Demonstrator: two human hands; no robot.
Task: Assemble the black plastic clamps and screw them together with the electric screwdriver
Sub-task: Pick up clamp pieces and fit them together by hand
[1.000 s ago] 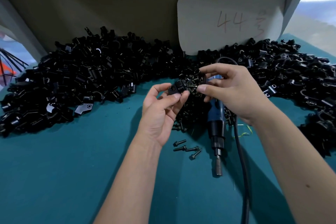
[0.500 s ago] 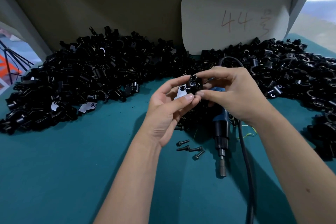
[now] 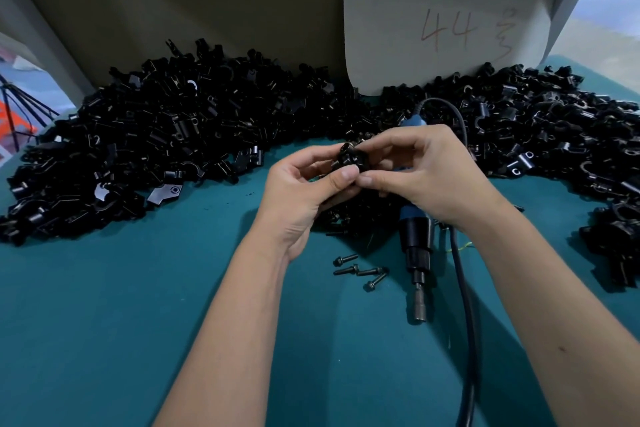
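- Since a moment ago both my hands have drawn closer together, and the pale flat piece that showed between my fingers is now hidden behind them.
- Teal table point(image 3: 104, 340) spreads under my forearms and runs out on every side of my hands.
- Heaps of black clamp parts point(image 3: 166, 149) arc beyond my hands, from far to my left round to far on my right.
- White card point(image 3: 446, 21) marked "44" leans upright beyond my right hand, behind the heap.
- My right hand point(image 3: 429, 177) pinches the clamp from the right, thumb below and fingers curled over it.
- My left hand point(image 3: 304, 194) pinches it from the left, its thumb tip touching my right thumb.
- Electric screwdriver point(image 3: 417, 253) lies on the table under and just nearer me than my right hand, bit pointing towards me.
- Its black cable point(image 3: 464, 305) loops beyond my right hand and runs back under my right wrist.
- Clamp point(image 3: 351, 159) sits held between both sets of fingertips, above the table.
- Four loose screws point(image 3: 360, 270) lie near my left wrist, just left of the screwdriver.
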